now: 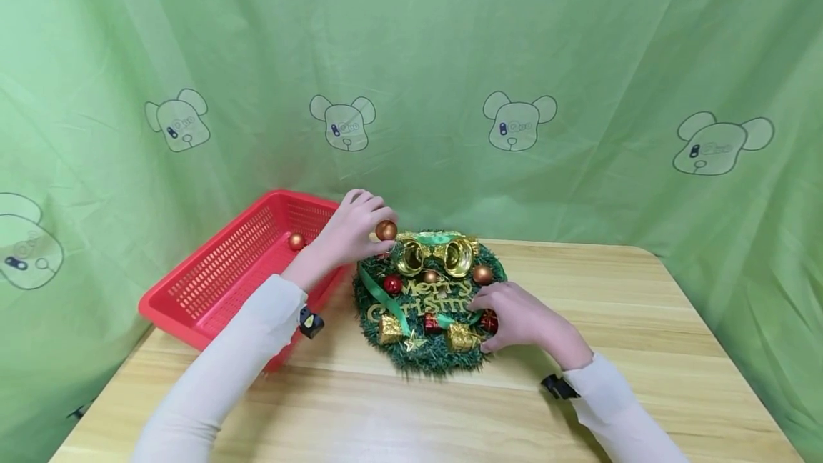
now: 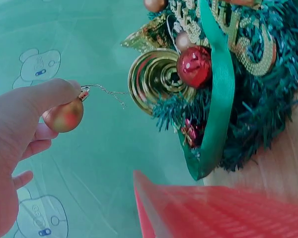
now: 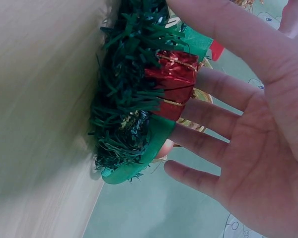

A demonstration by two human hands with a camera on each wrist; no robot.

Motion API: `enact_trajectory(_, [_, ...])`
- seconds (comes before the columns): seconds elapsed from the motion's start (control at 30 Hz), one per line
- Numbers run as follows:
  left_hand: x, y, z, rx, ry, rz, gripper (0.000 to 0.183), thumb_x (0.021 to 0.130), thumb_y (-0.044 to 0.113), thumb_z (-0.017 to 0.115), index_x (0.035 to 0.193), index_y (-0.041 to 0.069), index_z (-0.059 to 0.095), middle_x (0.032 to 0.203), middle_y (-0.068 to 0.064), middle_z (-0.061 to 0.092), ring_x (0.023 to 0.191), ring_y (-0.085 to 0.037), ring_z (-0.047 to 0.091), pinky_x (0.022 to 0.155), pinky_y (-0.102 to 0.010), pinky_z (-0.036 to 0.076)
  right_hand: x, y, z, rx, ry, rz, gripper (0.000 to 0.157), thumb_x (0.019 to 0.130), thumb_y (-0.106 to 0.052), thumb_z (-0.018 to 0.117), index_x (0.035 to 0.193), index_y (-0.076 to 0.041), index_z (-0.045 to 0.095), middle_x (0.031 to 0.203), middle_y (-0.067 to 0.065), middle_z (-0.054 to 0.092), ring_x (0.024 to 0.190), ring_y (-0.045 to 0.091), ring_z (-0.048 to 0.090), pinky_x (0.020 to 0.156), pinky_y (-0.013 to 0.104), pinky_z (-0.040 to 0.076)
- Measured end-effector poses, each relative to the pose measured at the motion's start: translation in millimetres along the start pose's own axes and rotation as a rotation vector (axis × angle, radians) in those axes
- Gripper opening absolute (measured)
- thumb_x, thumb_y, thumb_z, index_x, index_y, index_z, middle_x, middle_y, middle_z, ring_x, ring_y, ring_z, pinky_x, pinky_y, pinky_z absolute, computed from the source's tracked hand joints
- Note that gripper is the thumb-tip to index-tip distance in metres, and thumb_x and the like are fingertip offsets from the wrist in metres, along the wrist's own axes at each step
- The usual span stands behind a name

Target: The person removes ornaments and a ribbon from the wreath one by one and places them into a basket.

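Note:
My left hand (image 1: pixel 356 227) pinches a copper-coloured Christmas ball (image 1: pixel 386 230) between thumb and fingers, above the far left edge of a green Christmas wreath (image 1: pixel 421 359). From the ball's cap trails a thin string (image 2: pixel 107 91). At the wreath's right edge is my right hand (image 1: pixel 517 314), its fingers spread and mostly straight over a small red gift box (image 3: pixel 174 82). The wreath lies on the table and bears golden bells (image 1: pixel 458 257), a gold "Merry Christmas" sign (image 1: pixel 437 306), a green ribbon (image 2: pixel 221 94), a red ball (image 2: pixel 194 67) and gold gift boxes (image 1: pixel 389 329).
A red plastic basket (image 1: pixel 193 274) stands at the left, partly behind my left forearm, with another copper-coloured ball (image 1: pixel 296 241) inside. The wooden table (image 1: pixel 617 291) reaches back to a green curtain (image 1: pixel 424 34) printed with bear heads.

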State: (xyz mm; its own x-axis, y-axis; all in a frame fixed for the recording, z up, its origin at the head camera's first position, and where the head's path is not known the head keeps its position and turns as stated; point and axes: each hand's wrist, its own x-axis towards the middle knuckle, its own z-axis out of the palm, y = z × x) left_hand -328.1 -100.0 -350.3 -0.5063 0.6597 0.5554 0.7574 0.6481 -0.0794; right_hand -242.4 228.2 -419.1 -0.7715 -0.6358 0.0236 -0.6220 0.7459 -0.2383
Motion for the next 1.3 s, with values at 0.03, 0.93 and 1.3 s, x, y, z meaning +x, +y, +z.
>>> enact_trajectory(0.03, [-1.0, -1.3, -1.0, -0.001, 0.002, -0.003, 0.032, 0.078, 0.029, 0.088, 0.101, 0.015, 0.071, 0.098, -0.005, 0.068, 0.102, -0.028, 0.060, 0.105, -0.050, 0.040, 0, 0, 0.0, 0.007, -0.003, 0.006, 0.065, 0.064, -0.028, 0.094, 0.120, -0.006, 0.073, 0.125, 0.012, 0.071, 0.119, 0.037, 0.063, 0.108, 0.059, 0.043])
enact_trajectory(0.93, [-40.6, -51.7, -30.3, 0.055, 0.054, -0.172, 0.032, 0.078, 0.023, 0.085, 0.104, 0.009, 0.072, 0.098, -0.010, 0.068, 0.101, -0.032, 0.059, 0.106, -0.053, 0.038, -2, 1, -0.8, -0.006, 0.000, 0.000, 0.065, 0.063, -0.028, 0.095, 0.120, -0.005, 0.073, 0.125, 0.013, 0.071, 0.119, 0.038, 0.063, 0.107, 0.059, 0.044])
enact_trajectory(1.3, [-53.0, -66.7, -35.3, 0.093, 0.054, -0.207, 0.034, 0.079, 0.023, 0.085, 0.106, 0.006, 0.070, 0.101, -0.013, 0.067, 0.104, -0.034, 0.060, 0.105, -0.055, 0.038, -1, 2, 0.4, 0.004, -0.007, 0.012, 0.065, 0.063, -0.028, 0.095, 0.120, -0.005, 0.073, 0.126, 0.014, 0.070, 0.120, 0.039, 0.062, 0.108, 0.060, 0.043])
